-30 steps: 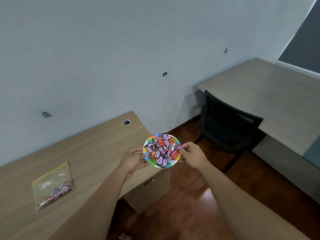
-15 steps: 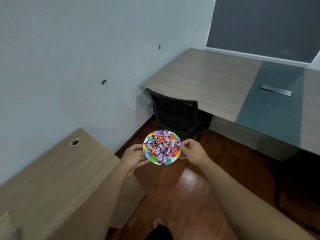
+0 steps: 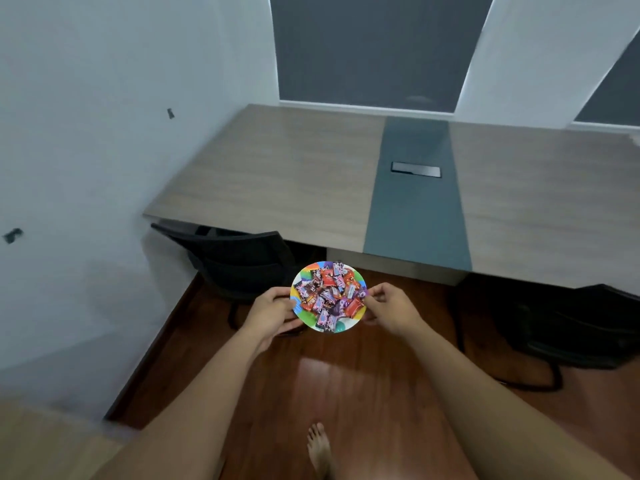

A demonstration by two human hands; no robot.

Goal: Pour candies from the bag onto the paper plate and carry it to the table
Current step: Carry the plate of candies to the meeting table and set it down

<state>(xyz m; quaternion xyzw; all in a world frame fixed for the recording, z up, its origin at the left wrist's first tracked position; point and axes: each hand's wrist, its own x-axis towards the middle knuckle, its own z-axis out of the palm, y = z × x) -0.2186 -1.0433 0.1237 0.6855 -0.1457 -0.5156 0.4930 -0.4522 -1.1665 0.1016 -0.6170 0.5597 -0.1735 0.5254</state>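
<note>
The paper plate (image 3: 302, 279) sits at the centre of the frame, held level in the air above the wooden floor (image 3: 363, 382). Wrapped candies (image 3: 329, 296) are heaped on it and cover most of its surface. The left hand (image 3: 273, 315) is closed on the plate's left rim, thumb on top, fingers beneath. The right hand (image 3: 389, 311) pinches the right rim, fingertips at the edge. The plate lies between the two hands. The table (image 3: 294, 174) fills the upper half of the frame, beyond the plate. A black chair (image 3: 242, 261) stands under the table's near left edge, just behind the plate. A bare foot (image 3: 318, 448) shows at the bottom centre.
</note>
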